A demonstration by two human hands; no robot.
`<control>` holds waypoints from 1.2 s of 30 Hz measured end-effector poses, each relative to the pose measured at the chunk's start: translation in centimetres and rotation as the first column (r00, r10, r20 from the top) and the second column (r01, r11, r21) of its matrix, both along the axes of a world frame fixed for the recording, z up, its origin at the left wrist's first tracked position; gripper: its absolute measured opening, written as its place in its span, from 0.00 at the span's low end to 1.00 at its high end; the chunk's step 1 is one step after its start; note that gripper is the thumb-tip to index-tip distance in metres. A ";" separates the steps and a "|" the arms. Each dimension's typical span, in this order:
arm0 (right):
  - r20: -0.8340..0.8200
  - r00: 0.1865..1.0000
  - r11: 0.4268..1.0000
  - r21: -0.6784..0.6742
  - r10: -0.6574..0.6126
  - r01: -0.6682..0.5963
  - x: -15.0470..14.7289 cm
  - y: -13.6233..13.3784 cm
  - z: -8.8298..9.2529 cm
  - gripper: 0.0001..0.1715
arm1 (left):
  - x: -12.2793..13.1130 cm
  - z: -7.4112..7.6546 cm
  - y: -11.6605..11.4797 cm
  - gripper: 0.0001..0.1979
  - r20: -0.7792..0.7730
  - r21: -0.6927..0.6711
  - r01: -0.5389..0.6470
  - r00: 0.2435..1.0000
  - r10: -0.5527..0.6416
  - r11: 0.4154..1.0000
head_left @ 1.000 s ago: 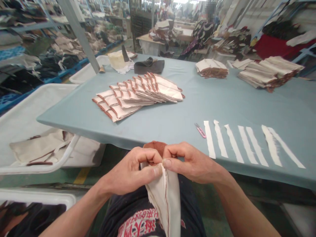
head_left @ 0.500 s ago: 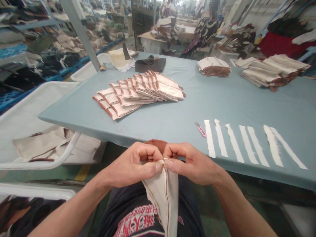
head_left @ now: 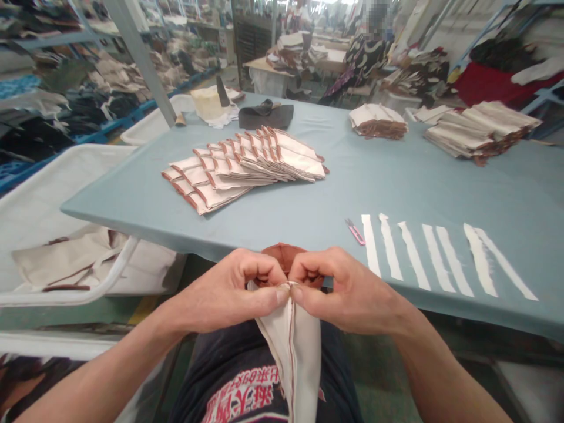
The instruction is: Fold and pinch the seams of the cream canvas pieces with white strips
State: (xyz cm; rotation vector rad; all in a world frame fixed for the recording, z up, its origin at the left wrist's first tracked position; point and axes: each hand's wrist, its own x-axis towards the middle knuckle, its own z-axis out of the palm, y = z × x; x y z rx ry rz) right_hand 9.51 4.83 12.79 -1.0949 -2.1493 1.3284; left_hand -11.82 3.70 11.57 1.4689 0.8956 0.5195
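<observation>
Between my two hands, at the table's near edge, hangs a cream fabric piece [head_left: 304, 346] with a brown seam down its middle and a reddish-brown part [head_left: 282, 252] at its far end. My left hand [head_left: 244, 282] is closed, thumb and curled fingers pinching its top edge left of the seam. On the other side of the seam, my right hand [head_left: 339, 288] pinches the same edge, the two thumb tips nearly touching. The lower end drapes toward my lap. Curled fingers hide part of the gripped edge.
On the blue-green table [head_left: 335, 205] lie a fanned stack of cream pieces with brown edging [head_left: 247, 167], pink thread snips [head_left: 355, 232] and several white strips [head_left: 412, 255]. More stacks [head_left: 482, 132] are at the far right. A white bin [head_left: 126, 267] stands left. A person [head_left: 365, 56] sits beyond.
Both hands keep their pinch on the fabric, and the thumbs stay close together. More of the reddish-brown part shows behind the fingers. The whole view has shifted slightly.
</observation>
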 end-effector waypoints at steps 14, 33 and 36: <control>-0.098 0.986 0.981 0.124 -0.137 0.148 -1.0 -0.8 -1.8 0.08 | 0.2 0.5 0.2 0.06 -0.160 0.096 -0.040 0.986 0.055 0.995; -0.242 0.964 0.987 -0.136 -0.112 0.080 -0.1 -0.5 -2.9 0.07 | 0.1 -0.5 0.8 0.14 -0.059 -0.098 0.073 0.995 -0.079 0.992; -0.239 0.965 0.988 -0.136 -0.105 0.074 -0.2 -0.4 -2.9 0.06 | 0.1 -0.8 0.7 0.16 -0.056 -0.090 0.066 0.996 -0.071 0.994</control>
